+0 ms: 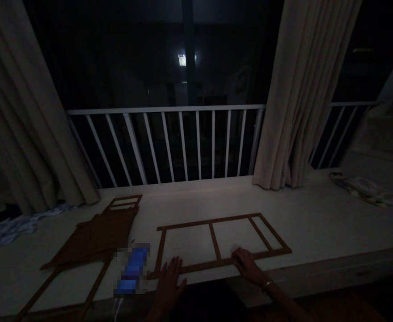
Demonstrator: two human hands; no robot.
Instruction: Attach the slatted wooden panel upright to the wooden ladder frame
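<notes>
A brown wooden ladder-like frame (214, 241) with crossbars lies flat on the pale window ledge (189, 201). My left hand (171, 279) rests on the near rail at its left end, fingers stretched out and holding nothing. Farther right, my right hand (246, 264) is at the same rail with its fingers curled together. A small whitish thing (235, 247), perhaps a wad of cloth or tissue, shows at those fingertips; the dim light hides what it is. A silver-looking bracelet (267, 284) circles the right wrist.
Brown flat panels (95, 235) and more wooden frame pieces (97, 279) lie at left. Beside my left hand is a pixelated blue object (132, 268) with a white cable. Behind the ledge stand a white railing (198, 147) and curtains (290, 98). A cloth-like bundle (362, 188) lies at right.
</notes>
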